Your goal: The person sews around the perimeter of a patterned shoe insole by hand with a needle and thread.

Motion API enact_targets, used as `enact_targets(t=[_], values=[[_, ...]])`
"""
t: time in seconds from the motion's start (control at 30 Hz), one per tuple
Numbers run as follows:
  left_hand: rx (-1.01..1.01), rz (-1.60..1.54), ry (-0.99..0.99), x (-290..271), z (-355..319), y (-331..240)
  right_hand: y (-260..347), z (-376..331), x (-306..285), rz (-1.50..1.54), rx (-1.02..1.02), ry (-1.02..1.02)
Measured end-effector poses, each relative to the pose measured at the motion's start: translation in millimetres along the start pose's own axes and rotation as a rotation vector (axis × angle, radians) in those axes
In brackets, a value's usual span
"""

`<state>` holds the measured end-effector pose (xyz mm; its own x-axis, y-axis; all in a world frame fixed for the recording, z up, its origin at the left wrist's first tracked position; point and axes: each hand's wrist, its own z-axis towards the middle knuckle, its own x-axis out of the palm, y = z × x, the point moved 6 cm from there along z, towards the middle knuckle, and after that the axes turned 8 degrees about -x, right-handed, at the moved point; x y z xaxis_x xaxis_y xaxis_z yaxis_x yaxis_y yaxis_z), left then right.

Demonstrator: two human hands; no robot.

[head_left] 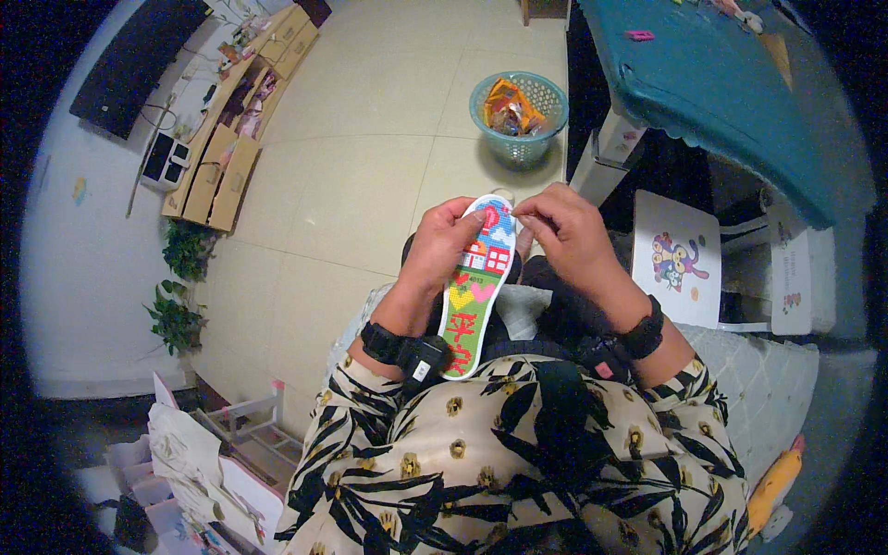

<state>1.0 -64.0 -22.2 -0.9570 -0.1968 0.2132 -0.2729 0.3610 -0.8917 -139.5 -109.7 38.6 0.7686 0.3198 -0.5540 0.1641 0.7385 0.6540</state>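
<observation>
Over my lap lies an embroidered shoe insole (pixel 474 277) with a white edge, showing a blue sky, red and white houses, hearts and red stitched marks on green. My left hand (pixel 437 242) grips its upper left side, the thumb resting on the stitched face. At the upper right edge of the insole, my right hand (pixel 566 231) has thumb and forefinger pinched together. Whatever sits between those fingertips is too small to make out. A small pale ring-like shape (pixel 500 194) shows just beyond the insole's top end.
A green plastic basket (pixel 520 148) with orange wrappers stands on the tiled floor ahead. To the right are a table with a teal cloth (pixel 712 83) and a white child's chair (pixel 680 296) with a cartoon. A low wooden cabinet (pixel 227 176) and potted plants (pixel 176 319) line the left wall.
</observation>
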Motion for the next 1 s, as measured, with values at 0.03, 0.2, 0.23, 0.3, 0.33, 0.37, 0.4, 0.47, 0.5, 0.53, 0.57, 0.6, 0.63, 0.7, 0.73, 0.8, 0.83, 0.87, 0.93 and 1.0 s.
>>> enact_targets(t=[0.03, 0.2, 0.23, 0.3, 0.33, 0.37, 0.4, 0.47, 0.5, 0.53, 0.57, 0.6, 0.63, 0.7, 0.73, 0.8, 0.83, 0.87, 0.93, 1.0], values=[[0.0, 0.003, 0.003, 1, -1, 0, -1, -1, 3, -0.005, 0.002, -0.002], [0.015, 0.009, 0.021, 5, -3, -2, -3, -2, 5, -0.056, 0.002, -0.037], [0.016, 0.0, 0.026, 6, -3, -2, -4, -2, 5, -0.055, 0.009, -0.038], [0.016, -0.019, 0.036, 7, -3, -1, -5, -3, 5, -0.053, 0.024, -0.04], [0.013, -0.008, 0.031, 7, -3, -1, -5, -3, 5, -0.052, 0.023, -0.042], [0.011, 0.003, 0.027, 8, -3, -2, -4, -3, 4, -0.051, 0.023, -0.045], [0.009, 0.015, 0.023, 8, -3, -2, -3, -3, 4, -0.05, 0.023, -0.048], [0.011, 0.022, 0.023, 9, -4, -3, -4, -4, 4, -0.045, 0.03, -0.047], [0.013, 0.026, 0.023, 9, -4, -3, -5, -4, 4, -0.042, 0.033, -0.046], [0.012, 0.026, 0.024, 9, -4, -2, -4, -4, 3, -0.046, 0.027, -0.044], [0.012, 0.027, 0.025, 9, -3, -2, -4, -4, 3, -0.051, 0.02, -0.042], [0.012, 0.027, 0.026, 9, -3, -1, -4, -4, 4, -0.055, 0.013, -0.04], [0.023, 0.042, 0.013, 9, -3, -1, -4, -4, 4, -0.061, 0.008, -0.039], [0.043, 0.074, -0.013, 9, -5, -3, -4, -4, 4, -0.069, -0.005, -0.036], [0.09, 0.197, -0.066, 7, -5, -4, -3, -4, 4, -0.079, -0.007, -0.033], [0.184, 0.443, -0.172, 4, -6, -8, -2, -4, 4, -0.099, -0.014, -0.026], [0.295, 0.605, -0.24, 7, -11, -16, -2, -4, 4, -0.103, -0.011, -0.026], [0.408, 0.765, -0.305, 14, -17, -26, -1, -3, 3, -0.111, -0.008, -0.026], [0.539, 0.922, -0.367, 23, -22, -31, -2, -2, 4, -0.144, 0.001, -0.023], [0.576, 0.918, -0.361, 27, -21, -28, -2, 0, 5, -0.196, 0.009, -0.02]])
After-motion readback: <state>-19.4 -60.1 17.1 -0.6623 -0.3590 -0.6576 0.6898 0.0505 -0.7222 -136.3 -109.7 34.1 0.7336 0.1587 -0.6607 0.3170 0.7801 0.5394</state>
